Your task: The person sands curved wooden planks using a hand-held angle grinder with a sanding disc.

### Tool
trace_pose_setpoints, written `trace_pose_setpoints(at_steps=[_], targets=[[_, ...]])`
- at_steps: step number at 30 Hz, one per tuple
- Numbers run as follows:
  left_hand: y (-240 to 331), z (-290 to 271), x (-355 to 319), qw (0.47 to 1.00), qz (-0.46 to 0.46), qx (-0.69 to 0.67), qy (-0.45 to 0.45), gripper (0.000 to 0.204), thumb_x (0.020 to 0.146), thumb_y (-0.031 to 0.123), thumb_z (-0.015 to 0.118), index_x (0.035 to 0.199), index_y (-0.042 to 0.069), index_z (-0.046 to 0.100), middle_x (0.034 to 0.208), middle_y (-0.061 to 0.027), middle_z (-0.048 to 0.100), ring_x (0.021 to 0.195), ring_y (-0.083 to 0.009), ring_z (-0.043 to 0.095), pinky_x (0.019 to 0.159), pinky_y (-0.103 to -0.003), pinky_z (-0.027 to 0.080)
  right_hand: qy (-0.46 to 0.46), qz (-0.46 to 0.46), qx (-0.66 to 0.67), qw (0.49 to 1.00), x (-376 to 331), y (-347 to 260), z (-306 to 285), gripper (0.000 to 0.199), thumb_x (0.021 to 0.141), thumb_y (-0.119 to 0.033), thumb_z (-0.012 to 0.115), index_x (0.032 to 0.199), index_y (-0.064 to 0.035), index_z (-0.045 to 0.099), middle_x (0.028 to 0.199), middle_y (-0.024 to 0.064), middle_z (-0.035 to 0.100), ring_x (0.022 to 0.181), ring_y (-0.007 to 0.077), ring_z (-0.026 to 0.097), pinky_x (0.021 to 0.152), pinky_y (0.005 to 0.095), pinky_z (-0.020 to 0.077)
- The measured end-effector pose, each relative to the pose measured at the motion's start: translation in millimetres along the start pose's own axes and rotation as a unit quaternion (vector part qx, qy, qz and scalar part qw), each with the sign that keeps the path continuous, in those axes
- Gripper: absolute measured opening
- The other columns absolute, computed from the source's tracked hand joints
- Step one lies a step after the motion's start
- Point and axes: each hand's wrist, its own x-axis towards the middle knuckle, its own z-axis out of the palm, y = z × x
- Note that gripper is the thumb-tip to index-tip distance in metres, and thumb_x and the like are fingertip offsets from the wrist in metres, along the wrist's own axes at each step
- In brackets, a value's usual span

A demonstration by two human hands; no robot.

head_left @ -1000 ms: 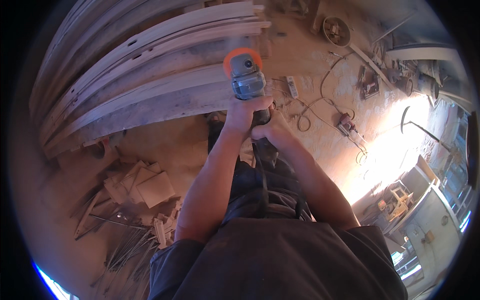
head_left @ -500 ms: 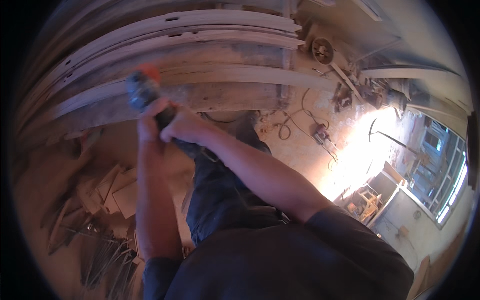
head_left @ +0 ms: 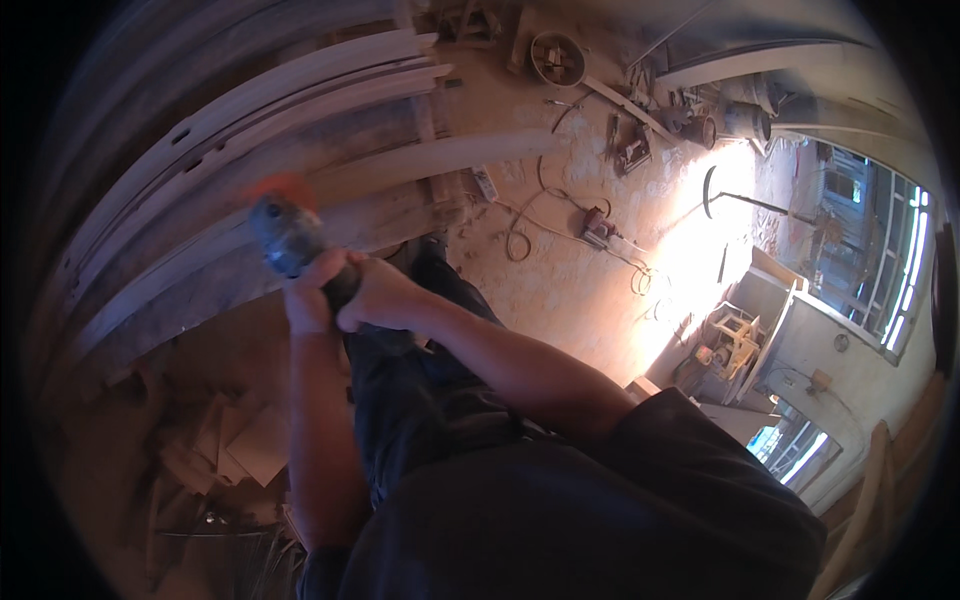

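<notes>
Both my hands hold an angle grinder (head_left: 285, 237) with a grey metal head and a dark body. Its reddish-orange disc (head_left: 283, 188) is blurred and lies over the pale wooden planks (head_left: 375, 172); whether it touches them I cannot tell. Close behind the head, my left hand (head_left: 312, 288) is wrapped round the front of the tool. My right hand (head_left: 385, 297) grips the dark body farther back, nearer my legs. A long timber with slots (head_left: 225, 135) lies beyond the disc, among several others.
A corded power tool (head_left: 599, 228) lies on the dusty floor with its cable (head_left: 520, 240) looped beside it. Farther off stand a round bucket (head_left: 558, 60) and a pickaxe-like tool (head_left: 755, 203). Wood offcuts (head_left: 225, 440) are piled at lower left. A yellow machine (head_left: 735, 340) stands at right.
The view has swung to the right, so the planks and floor items appear farther left. The grinder's disc appears lower in the view. Both hands keep their hold.
</notes>
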Motion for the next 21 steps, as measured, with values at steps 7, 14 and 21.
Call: trace_pose_setpoints(at_steps=[7, 14, 21], targets=[[-102, 195, 13, 0.984, 0.001, 0.173, -0.044, 0.031, 0.072, 0.015, 0.085, 0.098, 0.003, 0.074, 0.094, -0.0072, 0.072, 0.081, -0.0204, 0.068, 0.077, -0.038, 0.056, 0.091, -0.018, 0.171, 0.981, -96, 97, -159, 0.050, 0.061, -0.001, 0.076, 0.110, 0.0025, 0.066, 0.093, 0.0097, 0.072, 0.084, 0.0193, 0.070, 0.076, 0.0344, 0.0576], [-160, 296, 49, 0.908, -0.023, 0.387, -0.160, 0.034, 0.070, 0.029, 0.079, 0.088, 0.001, 0.075, 0.084, -0.0159, 0.076, 0.078, -0.0236, 0.074, 0.075, -0.040, 0.058, 0.194, -0.012, 0.376, 0.906, -148, 108, -231, 0.026, 0.065, -0.007, 0.074, 0.090, -0.0010, 0.072, 0.091, 0.0069, 0.071, 0.082, 0.0190, 0.070, 0.074, 0.0334, 0.0571], [-105, 238, 44, 0.944, -0.024, 0.313, -0.106, 0.032, 0.068, 0.021, 0.087, 0.087, -0.001, 0.074, 0.082, -0.0102, 0.073, 0.075, -0.0180, 0.069, 0.073, -0.036, 0.056, 0.136, -0.079, 0.295, 0.943, -113, 69, -179, 0.040, 0.068, -0.013, 0.072, 0.105, 0.0010, 0.067, 0.089, 0.0090, 0.070, 0.076, 0.0221, 0.070, 0.067, 0.0343, 0.0574]])
